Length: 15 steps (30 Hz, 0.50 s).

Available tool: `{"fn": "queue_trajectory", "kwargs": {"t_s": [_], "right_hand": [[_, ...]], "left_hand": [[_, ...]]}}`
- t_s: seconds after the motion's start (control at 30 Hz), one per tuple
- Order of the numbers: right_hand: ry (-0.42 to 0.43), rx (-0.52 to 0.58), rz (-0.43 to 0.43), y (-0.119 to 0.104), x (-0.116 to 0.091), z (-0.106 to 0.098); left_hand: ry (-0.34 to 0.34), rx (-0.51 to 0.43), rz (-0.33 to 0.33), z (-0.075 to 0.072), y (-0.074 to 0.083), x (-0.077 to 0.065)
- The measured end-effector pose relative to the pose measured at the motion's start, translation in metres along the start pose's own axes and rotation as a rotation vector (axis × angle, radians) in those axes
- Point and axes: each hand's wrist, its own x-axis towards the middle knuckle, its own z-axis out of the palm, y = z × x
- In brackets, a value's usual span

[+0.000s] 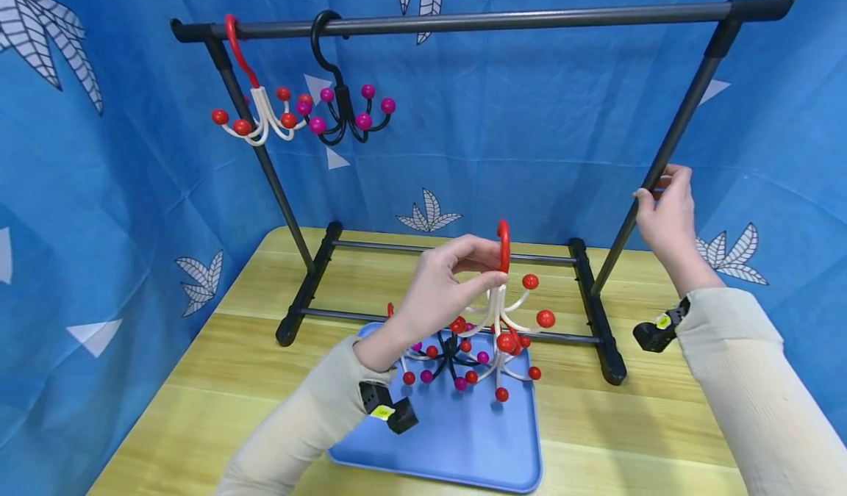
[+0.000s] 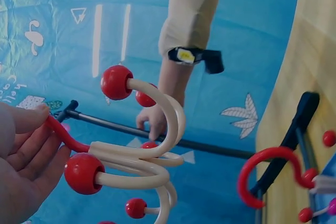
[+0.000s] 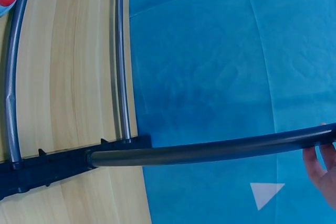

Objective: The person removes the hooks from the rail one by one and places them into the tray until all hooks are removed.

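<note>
My left hand (image 1: pixel 453 283) pinches the red hook of a white multi-armed hanger with red ball tips (image 1: pixel 498 306) between thumb and fingers. That hanger is held up over the back of a blue tray (image 1: pixel 456 448), its arms spread below the hook. In the left wrist view, the curved white arms (image 2: pixel 131 180) fan out beside the fingers. My right hand (image 1: pixel 670 220) grips the right post (image 1: pixel 684 114) of a dark metal rack, thumb in front and fingers partly hidden behind. The right wrist view has only the fingertips (image 3: pixel 326 174) at the post.
From the left of the rack's top bar (image 1: pixel 496 21) hang a white hanger with a red hook (image 1: pixel 262 117) and a black one with magenta balls (image 1: pixel 342 106). More hangers lie in the tray, including a black one (image 1: pixel 451 349). Base bars (image 1: pixel 529 259) cross behind the tray.
</note>
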Motion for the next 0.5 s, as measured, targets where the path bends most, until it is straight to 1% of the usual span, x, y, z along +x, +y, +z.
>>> {"fn": "queue_trajectory", "kwargs": {"t_s": [0.1, 0.23, 0.4, 0.5], "right_hand": [[-0.015, 0.0, -0.001, 0.002, -0.003, -0.002], [-0.029, 0.004, -0.017, 0.002, -0.004, -0.001], [-0.017, 0.002, -0.031, 0.001, -0.002, -0.001], [-0.012, 0.001, -0.022, 0.002, -0.001, -0.003]], "left_hand": [[-0.049, -0.031, -0.036, 0.007, -0.005, -0.011], [-0.108, -0.046, -0.09, 0.015, -0.013, -0.026], [-0.16, -0.046, -0.106, 0.02, -0.017, -0.04], [-0.191, -0.051, -0.123, 0.022, -0.018, -0.046]]}}
